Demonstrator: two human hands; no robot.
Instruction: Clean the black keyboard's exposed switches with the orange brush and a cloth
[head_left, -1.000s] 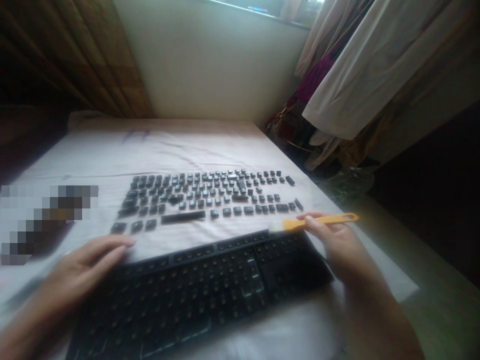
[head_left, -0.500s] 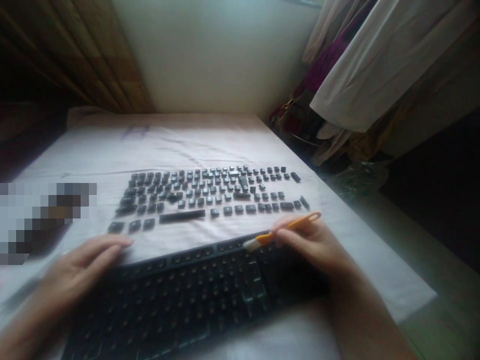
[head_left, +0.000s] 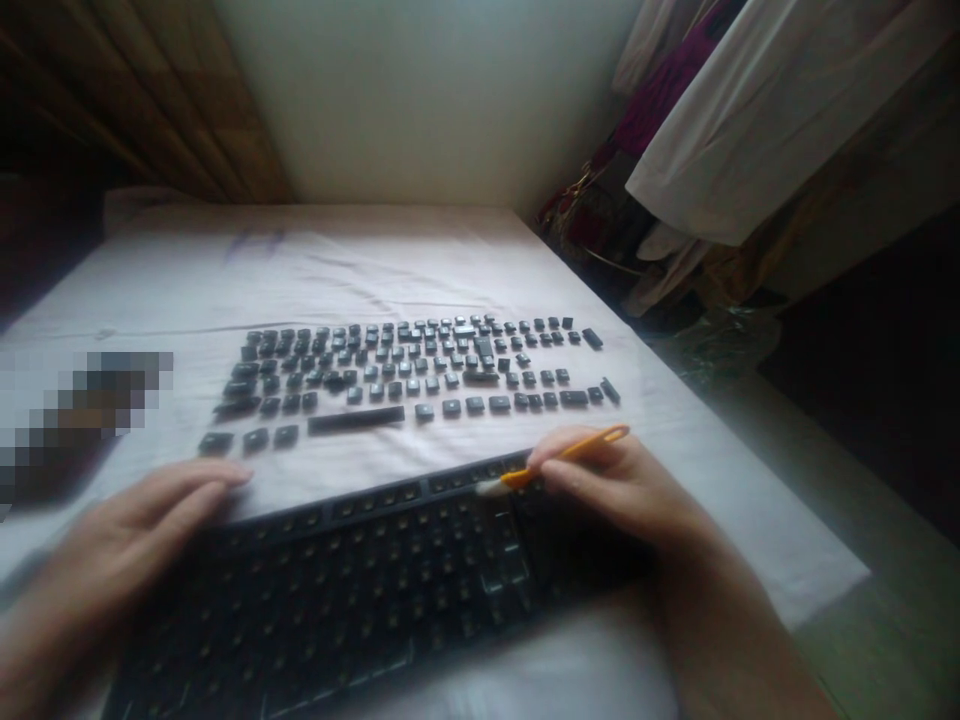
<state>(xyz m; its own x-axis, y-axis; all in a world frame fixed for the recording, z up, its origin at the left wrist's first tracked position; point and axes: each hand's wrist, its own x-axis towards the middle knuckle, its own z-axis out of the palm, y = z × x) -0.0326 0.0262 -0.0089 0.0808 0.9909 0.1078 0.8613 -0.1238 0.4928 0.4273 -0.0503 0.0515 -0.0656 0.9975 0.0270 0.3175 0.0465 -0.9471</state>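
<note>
A black keyboard base (head_left: pixel 337 590), stripped of its keycaps, lies at an angle close in front of me, its near part blurred. My right hand (head_left: pixel 600 475) pinches a small brush (head_left: pixel 521 477) with an orange handle and pale bristles. The bristles touch down around the base's upper strip, toward its right. At the upper left corner is my left hand (head_left: pixel 161 510), closed over that edge with thumb and forefinger side by side; its other fingers are hidden. Beyond the base, loose black keycaps (head_left: pixel 409 388) lie in keyboard-like rows, with the long spacebar (head_left: pixel 356 420) in front.
A pale cloth (head_left: pixel 420 260) with some wrinkles covers the table. Its right edge drops off toward the floor. Hanging clothes (head_left: pixel 720 150) are at the upper right and a curtain (head_left: pixel 172 110) at the upper left. A pixelated patch hides something at the left.
The brush and my right hand have shifted slightly left along the upper strip. The view has tilted a little, so everything sits slightly higher and further left. Both hands keep their hold.
</note>
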